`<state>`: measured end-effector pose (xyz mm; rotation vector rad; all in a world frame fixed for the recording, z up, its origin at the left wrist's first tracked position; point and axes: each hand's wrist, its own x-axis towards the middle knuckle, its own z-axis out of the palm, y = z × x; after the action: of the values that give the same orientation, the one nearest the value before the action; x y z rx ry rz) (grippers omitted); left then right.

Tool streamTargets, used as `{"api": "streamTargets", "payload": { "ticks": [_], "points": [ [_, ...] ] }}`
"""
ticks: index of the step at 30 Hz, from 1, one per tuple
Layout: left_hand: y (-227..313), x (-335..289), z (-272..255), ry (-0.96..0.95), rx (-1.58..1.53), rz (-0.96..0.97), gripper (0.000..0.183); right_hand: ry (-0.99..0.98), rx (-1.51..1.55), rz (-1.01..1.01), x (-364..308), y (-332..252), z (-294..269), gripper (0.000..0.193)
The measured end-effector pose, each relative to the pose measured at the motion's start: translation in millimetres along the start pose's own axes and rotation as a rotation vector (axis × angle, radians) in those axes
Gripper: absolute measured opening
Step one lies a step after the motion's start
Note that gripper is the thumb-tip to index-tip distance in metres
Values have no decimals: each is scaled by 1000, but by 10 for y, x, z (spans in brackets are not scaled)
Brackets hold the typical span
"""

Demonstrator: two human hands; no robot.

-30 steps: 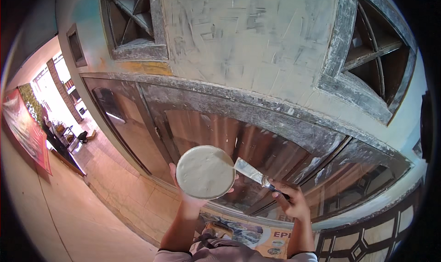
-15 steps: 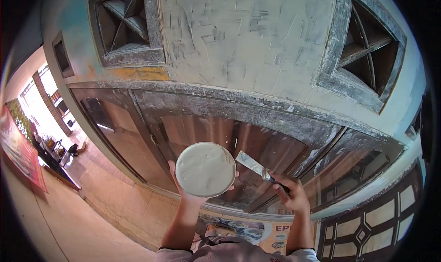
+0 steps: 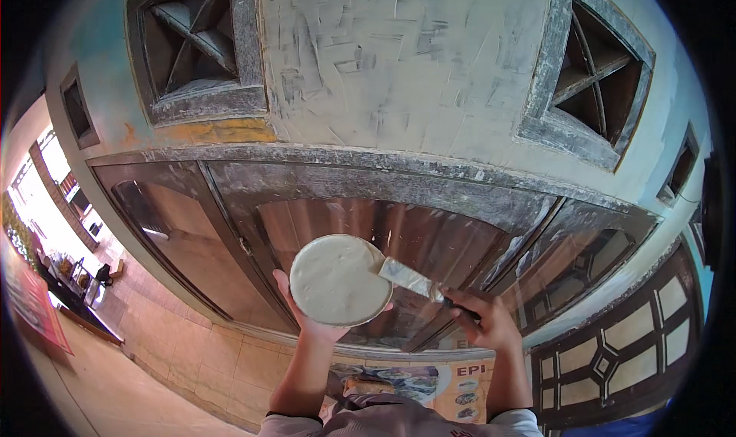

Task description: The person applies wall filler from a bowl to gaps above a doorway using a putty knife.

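Note:
My left hand [image 3: 316, 323] holds up a round tub [image 3: 320, 321] from beneath, its fingers partly hidden behind it. Smooth off-white putty [image 3: 337, 277] fills the tub to the rim. In my right hand [image 3: 491, 326] is a putty knife [image 3: 414, 278], gripped by its dark handle. The tip of its blade, smeared with putty, meets the right edge of the putty in the tub. Above, between two vents, a wall [image 3: 399, 61] carries patchy, streaked pale putty with grey showing through.
Wooden-framed glass panels [image 3: 176, 215] stand right behind the tub. Crossed-bar vents are set in the wall at left [image 3: 192, 42] and right [image 3: 594, 80]. A dark patterned door [image 3: 613, 345] is at lower right. Tiled floor [image 3: 199, 368] stretches left towards a bright opening.
The putty knife has come left and its blade tip now touches the putty at the tub's edge. The tub has shifted slightly left, and the view has turned a little.

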<state>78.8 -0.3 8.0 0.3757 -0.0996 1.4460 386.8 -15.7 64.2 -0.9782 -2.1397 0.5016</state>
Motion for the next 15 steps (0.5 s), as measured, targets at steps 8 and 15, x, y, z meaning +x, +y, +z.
{"api": "streamTargets", "payload": {
  "ticks": [8, 15],
  "points": [
    [170, 111, 17, -233, 56, -59, 124, -9, -130, 1, 162, -263, -13, 35],
    [265, 48, -12, -177, -198, -57, 123, 78, -122, -65, 149, -244, 153, 46]
  ]
}}
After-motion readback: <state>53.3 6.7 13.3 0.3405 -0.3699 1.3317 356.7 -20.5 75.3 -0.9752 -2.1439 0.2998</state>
